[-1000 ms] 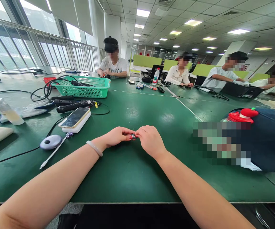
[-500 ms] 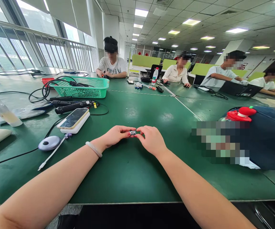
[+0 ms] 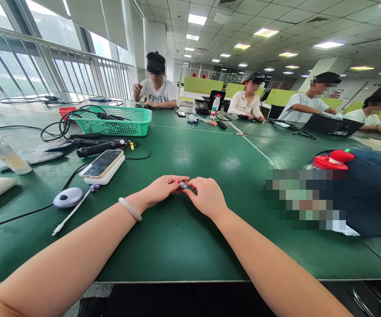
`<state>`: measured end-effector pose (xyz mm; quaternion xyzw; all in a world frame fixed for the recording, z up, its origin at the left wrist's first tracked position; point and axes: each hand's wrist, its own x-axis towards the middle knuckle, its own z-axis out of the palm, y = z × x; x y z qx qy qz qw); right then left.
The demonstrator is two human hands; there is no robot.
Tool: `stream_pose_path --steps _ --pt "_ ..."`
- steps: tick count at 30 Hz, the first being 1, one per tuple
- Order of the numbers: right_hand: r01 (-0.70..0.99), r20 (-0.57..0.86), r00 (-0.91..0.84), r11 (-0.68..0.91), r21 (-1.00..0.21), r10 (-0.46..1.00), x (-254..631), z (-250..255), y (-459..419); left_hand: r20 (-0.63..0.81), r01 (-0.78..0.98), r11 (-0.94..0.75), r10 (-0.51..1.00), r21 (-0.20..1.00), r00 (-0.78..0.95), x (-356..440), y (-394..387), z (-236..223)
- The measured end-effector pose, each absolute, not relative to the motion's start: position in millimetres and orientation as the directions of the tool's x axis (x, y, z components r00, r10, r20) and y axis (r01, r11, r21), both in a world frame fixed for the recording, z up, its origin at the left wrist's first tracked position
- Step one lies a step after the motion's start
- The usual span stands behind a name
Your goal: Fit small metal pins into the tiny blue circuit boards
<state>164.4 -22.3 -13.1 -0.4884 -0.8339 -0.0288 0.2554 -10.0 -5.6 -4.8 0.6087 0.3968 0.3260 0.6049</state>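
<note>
A small black-and-white patterned object (image 3: pixel 184 185) is pinched at the fingertips of the left hand's grip (image 3: pixel 161 190), over the flat green table (image 3: pixel 177 246). It is flanked on the right by the right hand's curled grip (image 3: pixel 209 196); whether it is pinched there cannot be told.

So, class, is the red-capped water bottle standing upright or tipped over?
Upright: the water bottle has its red cap uppermost and its base on the green table.

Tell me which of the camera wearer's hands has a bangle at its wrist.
The left hand, which holds the small black-and-white object: a pale bangle circles its wrist, while the wrist of the right hand is bare.
</note>
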Motion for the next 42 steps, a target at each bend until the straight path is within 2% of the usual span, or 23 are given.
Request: stream_pose_path --steps 5,9,13,16,18,19,21,23,25,28,34,42 --pt "0.831 0.443 -0.457 0.548 -0.096 0.771 160 -12 -25 -0.134 0.033 0.135 0.864 0.99 0.485 -9 -9 -6" --pt "0.826 0.397 -0.491 0.559 -0.07 0.776 158 -12 -26 -0.157 0.009 0.183 0.818 0.983 0.554 -9 -8 -9" --pt "0.818 0.372 -0.481 0.559 -0.135 0.794 159 -14 -25 -0.153 0.003 0.183 0.814 0.983 0.56 -7 -9 -10" --pt "0.808 0.382 -0.451 0.551 -0.209 0.807 160 -13 -24 -0.142 -0.002 0.163 0.866 0.987 0.479 -9 -5 -10" --pt "0.799 0.387 -0.436 0.547 -0.249 0.812 161 -11 -25 -0.106 0.072 0.085 0.917 0.994 0.384 -13 0 -10" --pt "0.796 0.383 -0.431 0.544 -0.265 0.817 161 -11 -25 -0.08 0.169 0.025 0.942 0.985 0.326 -17 3 -10" --pt "0.79 0.368 -0.428 0.539 -0.292 0.826 162 -11 -24 -0.003 0.478 -0.092 0.981 0.874 0.194 -28 11 -9" --pt "0.785 0.346 -0.426 0.532 -0.318 0.836 163 -13 -23 0.116 0.762 -0.133 0.99 0.634 0.077 -42 19 -8" --pt "0.78 0.328 -0.42 0.521 -0.347 0.846 166 -16 -21 0.205 0.893 -0.1 0.979 0.439 0.009 -57 27 -7" --pt "0.78 0.3 -0.399 0.493 -0.385 0.866 169 -18 -18 0.27 0.962 0.004 0.96 0.274 -0.081 -77 35 -7" --pt "0.784 0.26 -0.394 0.47 -0.405 0.882 171 -19 -16 0.261 0.966 0.175 0.939 0.192 -0.222 -99 41 -7" --pt "0.793 0.241 -0.396 0.462 -0.396 0.886 171 -22 -15 0.257 0.956 0.174 0.937 0.237 -0.235 -105 45 -12"
